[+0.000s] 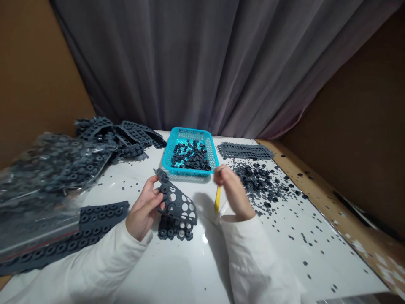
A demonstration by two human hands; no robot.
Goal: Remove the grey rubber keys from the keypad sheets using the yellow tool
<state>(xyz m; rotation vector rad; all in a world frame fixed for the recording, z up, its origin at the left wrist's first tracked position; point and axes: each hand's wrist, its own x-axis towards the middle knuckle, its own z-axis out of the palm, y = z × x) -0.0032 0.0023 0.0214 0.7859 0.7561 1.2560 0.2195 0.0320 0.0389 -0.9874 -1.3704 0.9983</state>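
Observation:
My left hand (144,211) is closed on a dark grey rubber sheet (180,202), thumb on top. The sheet bends over, with open round holes in its middle and ring-shaped rubber pieces still attached along its upper left edge and lower part. To the right, my right hand (234,190) is closed around a slim yellow tool (217,199) that sticks out below the fist; motion blurs the fingers, and the tool's kind cannot be made out. Beyond both hands stands a turquoise basket (190,171) holding many loose dark rubber pieces (194,156).
A clear plastic bag (57,164) of rubber pieces lies at left, with more sheets (104,211) beside it and a heap of sheets (126,135) behind. On the right are a perforated strip (246,150) and scattered dark scraps (262,181) on the white table (177,274).

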